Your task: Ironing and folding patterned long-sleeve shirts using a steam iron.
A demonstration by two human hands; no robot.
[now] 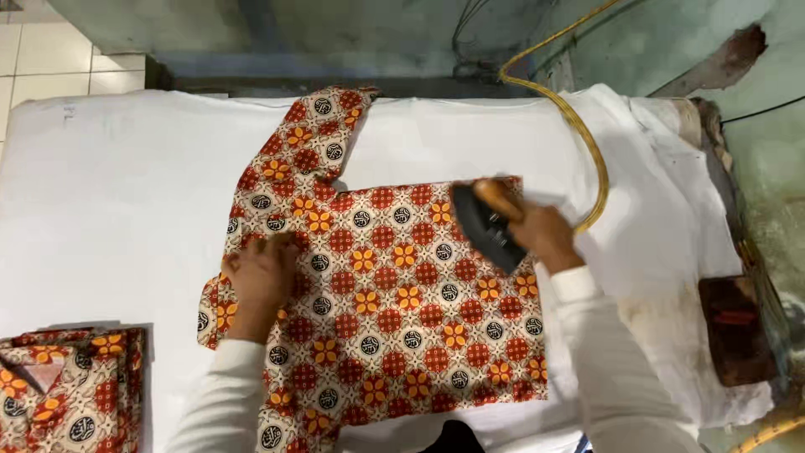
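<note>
Place: probably a small garment-pressing workshop or laundry.
Table: a padded table (101, 176) under white cloth, scorched brown at its right end.
Tool: a dark iron (486, 226) on a yellow cord (579, 126).
Stock: a patterned shirt (386, 310); folded matching shirts (71, 386).
Walls: stained, peeling green paint.

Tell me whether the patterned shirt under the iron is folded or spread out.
Spread out. The patterned shirt lies flat on the white padded table, one sleeve extended upward, left hand pressing it, right hand on the iron.
</note>
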